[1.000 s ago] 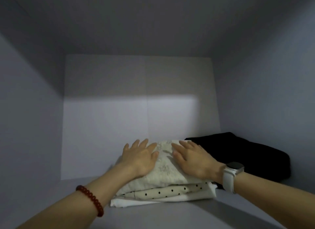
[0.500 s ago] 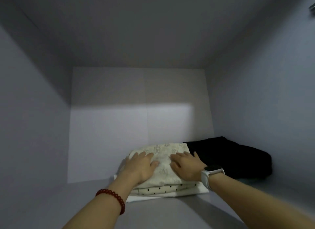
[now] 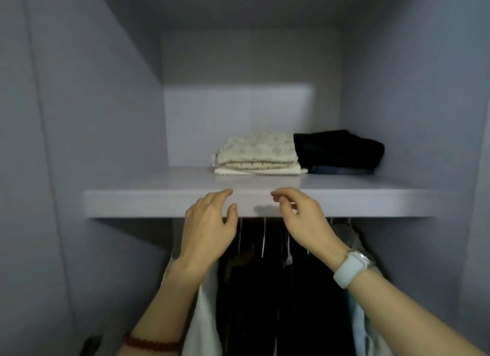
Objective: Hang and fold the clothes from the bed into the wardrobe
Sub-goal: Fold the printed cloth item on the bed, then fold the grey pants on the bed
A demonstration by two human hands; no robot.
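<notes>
A stack of folded cream and white clothes (image 3: 257, 152) lies on the wardrobe shelf (image 3: 159, 196), toward the back. Folded black clothes (image 3: 339, 150) sit right beside it on the right, touching it. My left hand (image 3: 209, 223) and my right hand (image 3: 299, 217) hover in front of the shelf's front edge, well short of the stacks. Both hands are empty with loosely curled fingers. Clothes on hangers (image 3: 265, 276) hang in the compartment under the shelf, partly hidden by my forearms.
The wardrobe's grey side walls (image 3: 106, 117) close in the shelf on the left and right. Bare shelf surface lies left of the cream stack. A white garment (image 3: 201, 316) hangs at the left and a light blue one (image 3: 358, 316) at the right below.
Both hands have let go of the cream stack and drawn back out past the shelf edge. The view has pulled back, showing the shelf front and the hanging clothes below.
</notes>
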